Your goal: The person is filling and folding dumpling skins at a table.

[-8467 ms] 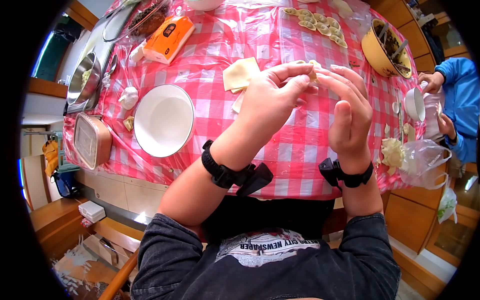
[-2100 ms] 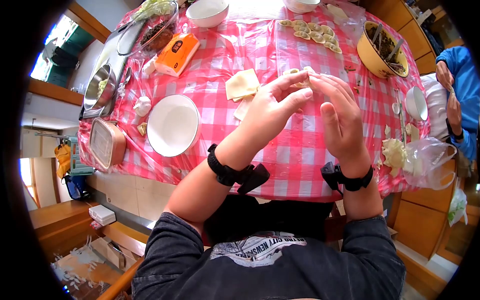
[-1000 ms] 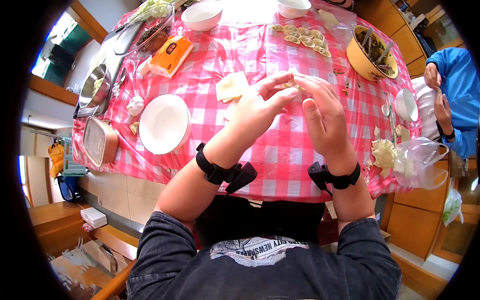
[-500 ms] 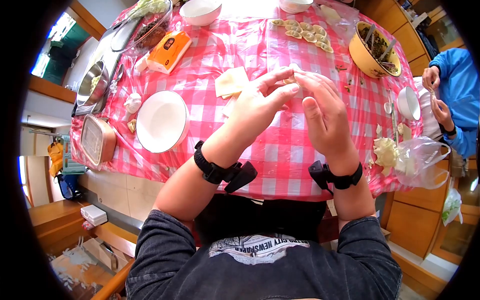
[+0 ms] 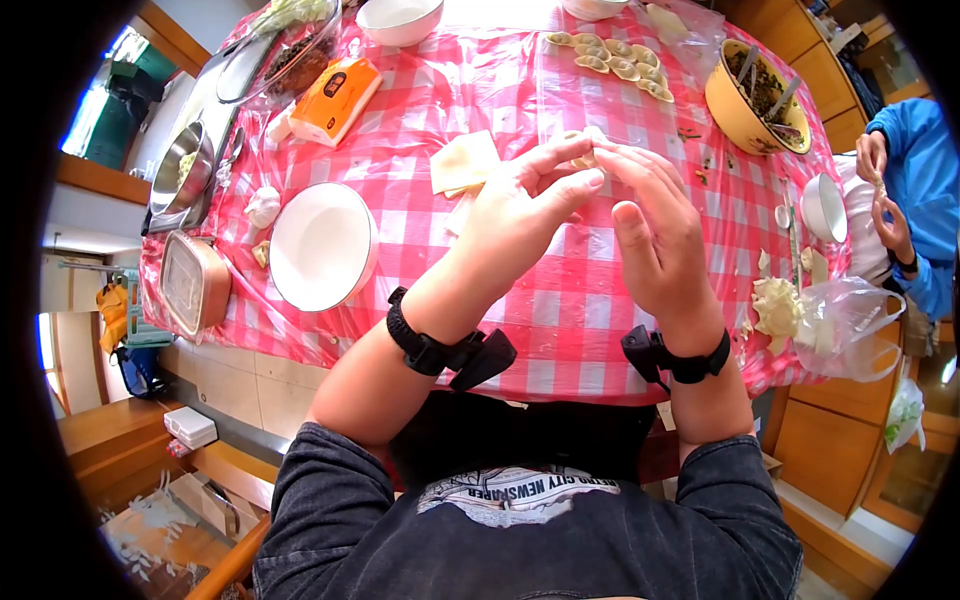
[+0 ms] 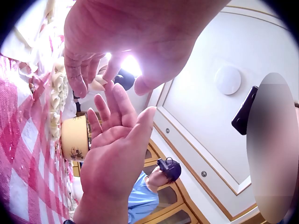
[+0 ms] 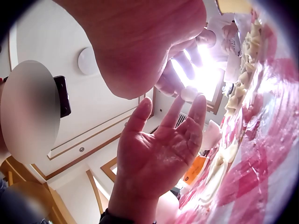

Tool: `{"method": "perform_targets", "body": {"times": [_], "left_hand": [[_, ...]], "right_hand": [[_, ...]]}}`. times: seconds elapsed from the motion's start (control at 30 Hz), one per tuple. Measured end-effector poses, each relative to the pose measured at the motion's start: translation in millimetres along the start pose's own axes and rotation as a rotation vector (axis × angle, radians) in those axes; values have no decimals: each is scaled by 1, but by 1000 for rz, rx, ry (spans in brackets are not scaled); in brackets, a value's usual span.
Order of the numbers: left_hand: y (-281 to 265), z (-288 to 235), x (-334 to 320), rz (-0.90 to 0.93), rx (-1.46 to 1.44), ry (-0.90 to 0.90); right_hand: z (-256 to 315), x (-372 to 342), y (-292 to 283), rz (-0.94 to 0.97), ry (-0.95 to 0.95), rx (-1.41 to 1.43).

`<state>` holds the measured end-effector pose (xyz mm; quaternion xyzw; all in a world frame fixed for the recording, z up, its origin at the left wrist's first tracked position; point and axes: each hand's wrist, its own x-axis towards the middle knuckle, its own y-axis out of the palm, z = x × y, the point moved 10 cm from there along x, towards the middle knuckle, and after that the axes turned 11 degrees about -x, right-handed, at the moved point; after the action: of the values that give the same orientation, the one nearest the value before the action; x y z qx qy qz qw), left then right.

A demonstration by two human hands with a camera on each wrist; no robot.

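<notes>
A small pale wonton (image 7: 189,94) is pinched between the fingertips of both hands, above the middle of the table and mostly hidden by fingers in the head view. My left hand (image 5: 530,195) grips it from the left with thumb and index finger. From the right, my right hand (image 5: 655,215) pinches it with its fingertips, its thumb standing apart. Just left of the left hand lie square yellow wrappers (image 5: 464,163), partly covered by it. Finished wontons (image 5: 620,62) sit in rows farther back.
A white bowl (image 5: 322,246) stands left, near a garlic bulb (image 5: 263,207) and an orange tissue pack (image 5: 336,102). A yellow bowl of filling (image 5: 748,112) stands back right. Across the right edge, a person in blue (image 5: 915,190) works with both hands.
Both hands stay together at the wonton with only small finger shifts. The head view has drifted a little. The hands of the person in blue have moved.
</notes>
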<state>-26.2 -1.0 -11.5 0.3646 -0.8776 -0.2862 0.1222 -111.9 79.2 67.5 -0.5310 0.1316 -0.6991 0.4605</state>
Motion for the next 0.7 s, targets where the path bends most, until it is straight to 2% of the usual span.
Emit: {"method": "perform_targets", "body": {"times": [0.17,0.7], "left_hand": [[2,2,-1,48,76,-19],[-2,1,-2,14,102,-17]], "right_hand": [[-1,0,2,9,8,6],[-1,0,0,7,-11,18]]}}
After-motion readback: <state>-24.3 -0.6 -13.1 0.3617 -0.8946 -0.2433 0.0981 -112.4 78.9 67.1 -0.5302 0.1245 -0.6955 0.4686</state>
